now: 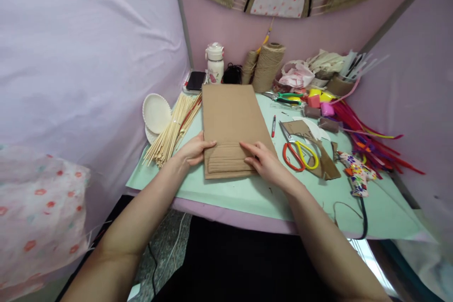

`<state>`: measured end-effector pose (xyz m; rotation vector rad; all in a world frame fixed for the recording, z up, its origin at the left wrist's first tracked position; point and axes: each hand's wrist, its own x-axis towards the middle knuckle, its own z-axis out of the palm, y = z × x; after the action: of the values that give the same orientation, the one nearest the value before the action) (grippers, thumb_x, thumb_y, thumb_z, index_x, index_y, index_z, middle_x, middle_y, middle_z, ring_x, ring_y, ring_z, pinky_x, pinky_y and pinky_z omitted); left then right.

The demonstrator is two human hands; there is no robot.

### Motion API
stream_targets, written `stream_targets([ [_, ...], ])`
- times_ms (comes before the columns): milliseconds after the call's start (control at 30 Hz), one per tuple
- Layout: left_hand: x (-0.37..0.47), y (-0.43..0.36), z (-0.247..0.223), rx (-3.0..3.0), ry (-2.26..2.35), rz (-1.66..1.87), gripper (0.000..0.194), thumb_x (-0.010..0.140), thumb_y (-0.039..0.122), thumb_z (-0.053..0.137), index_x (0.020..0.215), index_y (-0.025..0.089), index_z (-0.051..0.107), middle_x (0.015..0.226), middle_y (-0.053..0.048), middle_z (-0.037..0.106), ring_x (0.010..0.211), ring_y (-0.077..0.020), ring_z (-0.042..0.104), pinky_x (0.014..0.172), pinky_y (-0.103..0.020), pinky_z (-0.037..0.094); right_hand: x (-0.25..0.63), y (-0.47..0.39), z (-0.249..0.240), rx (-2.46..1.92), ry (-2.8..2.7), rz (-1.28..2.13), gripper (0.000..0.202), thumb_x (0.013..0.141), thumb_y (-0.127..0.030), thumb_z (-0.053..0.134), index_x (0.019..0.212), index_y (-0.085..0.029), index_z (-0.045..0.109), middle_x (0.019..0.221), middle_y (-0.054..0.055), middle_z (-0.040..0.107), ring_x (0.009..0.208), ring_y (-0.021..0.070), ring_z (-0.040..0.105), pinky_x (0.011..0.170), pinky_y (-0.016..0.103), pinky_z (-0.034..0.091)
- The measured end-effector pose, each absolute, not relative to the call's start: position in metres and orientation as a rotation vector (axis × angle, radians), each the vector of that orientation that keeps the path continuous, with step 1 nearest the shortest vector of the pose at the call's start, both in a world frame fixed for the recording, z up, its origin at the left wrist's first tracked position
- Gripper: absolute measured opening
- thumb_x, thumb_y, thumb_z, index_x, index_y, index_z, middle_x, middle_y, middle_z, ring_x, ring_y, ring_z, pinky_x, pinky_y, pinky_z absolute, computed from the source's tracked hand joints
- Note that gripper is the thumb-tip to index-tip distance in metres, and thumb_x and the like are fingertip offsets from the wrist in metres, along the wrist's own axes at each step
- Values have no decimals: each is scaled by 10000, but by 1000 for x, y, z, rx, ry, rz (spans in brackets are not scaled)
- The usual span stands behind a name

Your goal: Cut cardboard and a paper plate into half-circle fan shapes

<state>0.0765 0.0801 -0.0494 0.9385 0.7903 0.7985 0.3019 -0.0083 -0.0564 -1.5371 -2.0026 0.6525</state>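
Note:
A tall brown cardboard sheet (231, 113) lies flat near the table's front edge. On its lower part rests a smaller creased cardboard piece (228, 163) with several horizontal lines. My left hand (194, 149) grips the left edge of the cardboard, thumb on top and fingers at the side. My right hand (261, 158) lies over the right side of the smaller piece, its index finger stretched out and the other fingers bent, pressing on it.
Bundled wooden sticks (173, 132) and white paper plates (155, 113) lie left. Scissors (295, 148), a red marker (273, 126), cardboard scraps (327, 163) and a patterned glue gun (359, 174) lie right. Behind stand a bottle (214, 63) and twine rolls (269, 67).

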Motion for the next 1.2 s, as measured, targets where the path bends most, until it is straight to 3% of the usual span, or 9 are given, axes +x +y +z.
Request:
stream_targets([
  [100,80,80,-56,1121,911,772,485,689,174,720,1144,129,557,1123,-153,681,1105,-286,624,1014,-460,442,308,-7,-64,-1544,-2014,657,491,912,-190,487,1400,-246,492,1063,90,552,1034,240,558,933,395,457],
  [167,79,81,-58,1381,1161,781,571,695,238,745,1212,118,534,1128,-161,666,1115,-314,608,1012,-496,433,311,-8,-67,-1543,-2021,655,493,913,-187,490,1401,-257,490,1087,89,547,1066,236,546,958,389,444],
  [233,74,80,-58,1680,1456,872,695,680,254,771,1305,135,491,1195,-166,623,1183,-340,553,1050,-541,379,311,-9,-70,-1557,-2026,632,476,905,-179,503,1372,-267,524,1102,89,541,1091,235,533,976,388,433],
  [300,65,75,-56,1926,1552,976,693,703,264,761,1336,166,498,1311,-167,549,1283,-343,461,1105,-541,304,310,-9,-71,-1568,-2031,596,441,897,-183,519,1326,-273,572,1110,91,540,1099,240,525,983,399,429],
  [433,47,52,-50,2092,1090,745,440,837,360,643,1263,251,614,1398,-100,529,1323,-275,445,1137,-464,288,307,-11,-72,-1551,-2050,570,400,907,-219,522,1294,-279,599,1112,95,543,1106,258,523,985,434,433],
  [567,36,38,-51,2091,869,513,447,812,363,680,1251,296,631,1470,-64,476,1399,-267,357,1157,-492,247,305,-14,-70,-1527,-2061,590,399,918,-244,514,1307,-291,585,1118,90,545,1117,262,517,993,458,433],
  [767,34,39,-62,2098,846,595,441,795,287,703,1233,299,644,1424,-57,530,1400,-259,362,1155,-502,260,307,-17,-67,-1508,-2100,665,522,861,-370,627,1365,-278,527,1209,89,520,1190,273,476,1038,449,405],
  [900,33,38,-68,2106,816,643,378,844,233,637,1217,291,655,1372,-50,580,1390,-243,380,1150,-502,278,309,-17,-66,-1524,-2121,705,540,847,-342,642,1364,-236,531,1235,102,515,1217,276,468,1055,443,393],
  [1200,30,39,-73,2063,809,722,343,897,191,533,1198,286,665,1331,-28,613,1356,-211,432,1143,-480,310,308,-17,-69,-1545,-2113,670,517,861,-325,595,1370,-277,519,1246,92,508,1225,283,484,1058,461,403],
])
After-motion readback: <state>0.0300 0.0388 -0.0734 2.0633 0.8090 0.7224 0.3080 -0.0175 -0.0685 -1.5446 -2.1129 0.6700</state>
